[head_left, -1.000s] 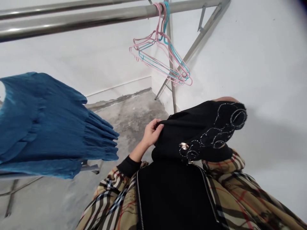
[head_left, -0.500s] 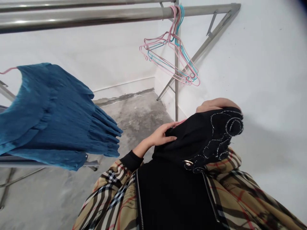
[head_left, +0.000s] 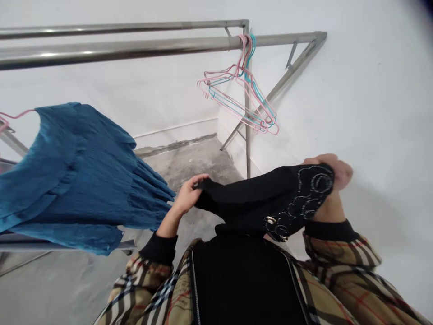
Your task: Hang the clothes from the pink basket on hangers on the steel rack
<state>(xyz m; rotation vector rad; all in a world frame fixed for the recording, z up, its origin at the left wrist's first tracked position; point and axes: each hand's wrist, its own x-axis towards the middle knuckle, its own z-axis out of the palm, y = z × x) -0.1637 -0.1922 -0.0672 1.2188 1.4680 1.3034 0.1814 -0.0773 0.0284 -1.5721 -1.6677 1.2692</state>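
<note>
A black garment (head_left: 250, 194) with curling silver beaded trim and small shiny ornaments is stretched between my two hands in front of my chest. My left hand (head_left: 190, 193) pinches its left edge, thumb on the near side. At the beaded end, my right hand (head_left: 340, 174) is closed on the cloth; it is a little blurred and partly hidden behind the fabric. Which piece of clothing this is I cannot tell from its folds. A small bit of pink shows under the lower beaded edge, too little to name.
On the left, a blue ruffled long-sleeved garment (head_left: 84, 167) hangs from a pink hanger (head_left: 18, 114). Several pink and blue wire hangers (head_left: 241, 99) hang on the metal rack's rail (head_left: 142, 48). White wall (head_left: 382, 113) stands close on the right, above a concrete floor (head_left: 189, 162).
My left hand has moved left, drawing the black garment out wider. My right hand and forearm show more now, and the rack sits lower in view.
</note>
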